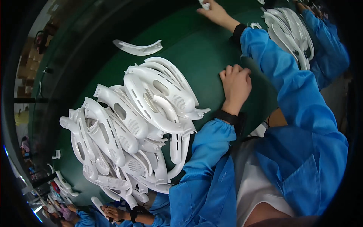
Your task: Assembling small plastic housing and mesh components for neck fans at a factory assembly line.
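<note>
My right hand (pixel 218 16) reaches out over the far part of the green work surface (pixel 189 43). Its fingers are closed on a small white plastic part (pixel 204 4), which is cut off by the upper edge of the head view. Nearer to me, my left hand (pixel 237 85) rests on the surface with its fingers curled in; nothing shows in it. Left of that hand lies a large heap of curved white plastic housings (pixel 132 125), with oval openings, slots and perforated patches. One thin curved white plastic piece (pixel 139 48) lies apart, beyond the heap.
More curved white parts (pixel 289 34) are piled at the upper right, beside another person's blue sleeve (pixel 329 45). At the lower left a co-worker's hand (pixel 113 213) holds a white part. Small white pieces (pixel 56 154) lie near the surface's left edge.
</note>
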Motion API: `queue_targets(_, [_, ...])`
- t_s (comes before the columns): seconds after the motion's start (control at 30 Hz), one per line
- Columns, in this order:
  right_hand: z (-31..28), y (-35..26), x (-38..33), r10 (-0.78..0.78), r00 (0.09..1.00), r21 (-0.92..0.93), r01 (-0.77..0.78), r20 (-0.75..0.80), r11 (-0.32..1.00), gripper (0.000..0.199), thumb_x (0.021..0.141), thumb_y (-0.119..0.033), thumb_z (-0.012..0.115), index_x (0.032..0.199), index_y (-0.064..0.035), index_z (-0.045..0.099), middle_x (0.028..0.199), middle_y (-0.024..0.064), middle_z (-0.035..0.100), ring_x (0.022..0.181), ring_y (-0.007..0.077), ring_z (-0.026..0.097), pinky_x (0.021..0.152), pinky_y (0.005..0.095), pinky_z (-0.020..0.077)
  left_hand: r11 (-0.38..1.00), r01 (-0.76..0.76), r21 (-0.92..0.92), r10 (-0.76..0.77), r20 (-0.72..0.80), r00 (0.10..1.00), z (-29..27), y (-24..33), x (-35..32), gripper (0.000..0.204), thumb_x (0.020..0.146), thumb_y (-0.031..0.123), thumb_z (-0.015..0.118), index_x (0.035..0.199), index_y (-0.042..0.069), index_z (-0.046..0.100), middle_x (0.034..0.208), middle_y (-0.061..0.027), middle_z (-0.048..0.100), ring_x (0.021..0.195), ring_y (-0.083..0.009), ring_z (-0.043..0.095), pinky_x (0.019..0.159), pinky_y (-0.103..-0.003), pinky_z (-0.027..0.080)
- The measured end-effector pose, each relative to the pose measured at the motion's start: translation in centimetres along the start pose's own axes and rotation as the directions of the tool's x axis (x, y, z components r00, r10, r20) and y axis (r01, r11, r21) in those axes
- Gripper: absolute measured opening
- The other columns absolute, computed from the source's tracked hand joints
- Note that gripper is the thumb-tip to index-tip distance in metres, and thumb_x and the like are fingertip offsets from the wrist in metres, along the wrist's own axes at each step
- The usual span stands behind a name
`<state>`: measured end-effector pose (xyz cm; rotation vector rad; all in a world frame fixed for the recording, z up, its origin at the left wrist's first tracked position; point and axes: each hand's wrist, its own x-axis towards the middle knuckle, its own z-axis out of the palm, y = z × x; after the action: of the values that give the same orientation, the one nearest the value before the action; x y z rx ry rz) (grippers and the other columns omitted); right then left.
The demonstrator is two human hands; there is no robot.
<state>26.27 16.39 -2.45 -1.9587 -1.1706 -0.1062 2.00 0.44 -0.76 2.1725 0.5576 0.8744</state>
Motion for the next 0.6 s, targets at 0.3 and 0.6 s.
queue_targets(0.3, [4.5,-18.0,-3.1,-0.282,0.663,0.013,0.38,0.694,0.925,0.04,0.088,-0.046,0.052,0.093,-0.0107,0.071,0.091,0.0135,0.066,0.093,0.0335,0.062,0.079,0.0439,0.0508,0.985,-0.171,0.01,0.171,-0.037,0.985,1.0,-3.0,-1.3,0.049,0.067,0.031,0.073,0.109,0.009,0.062,0.114,-0.0137,0.059,0.109,-0.0353,0.05,0.086,-0.046,0.035])
queue_targets(0.6, [-2.7,-12.6,-5.9,-0.308,0.785,-0.276,0.509,0.538,0.815,0.015,0.078,-0.018,0.059,0.084,-0.0055,0.065,0.074,0.0138,0.067,0.073,0.0323,0.067,0.063,0.0424,0.0528,0.984,0.087,-0.157,-0.07,0.112,0.991,-0.5,-0.8,-0.1,0.021,0.079,0.015,0.063,0.088,-0.004,0.063,0.089,-0.0158,0.064,0.087,-0.0307,0.058,0.078,-0.041,0.042])
